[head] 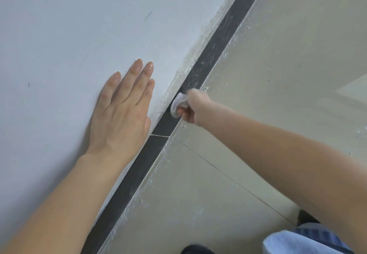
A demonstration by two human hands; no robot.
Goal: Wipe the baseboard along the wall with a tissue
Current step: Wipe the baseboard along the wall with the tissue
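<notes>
- Baseboard [218, 43]: dark strip running from 7 o'clock to 1 o'clock across the view, between the white wall [69, 25] and the pale floor [278, 95].
- Tissue [178, 104]: wadded into a small pad and pressed on the strip's face just right of view centre. A wad gives a firmer contact patch than a flat sheet would.
- Right hand [195, 106]: comes in from 4 o'clock with its fingers curled tight round the wad. The knuckles hide the fingertips, so I can't tell how much tissue is tucked inside.
- Left hand [121, 110]: at 9 o'clock of the tissue, flat on the wall with fingers straight and pointing to 1 o'clock. It holds nothing. My read is that it's a brace for leaning in.
- Seam [159, 135]: thin pale joint line across the strip, at 7 o'clock of the wad.
- Strip from the seam down to 7 o'clock looks evenly dark. From the wad up to 1 o'clock it's streaked grey, so probably unwiped. I'd call the job partway done.
- White grit [224, 55] sits along the floor edge and the wall's rough lower edge. Risk: a stroke drags it back onto the strip.
- Light blue clothing [297, 241] at 5 o'clock, likely the person's leg.
</notes>
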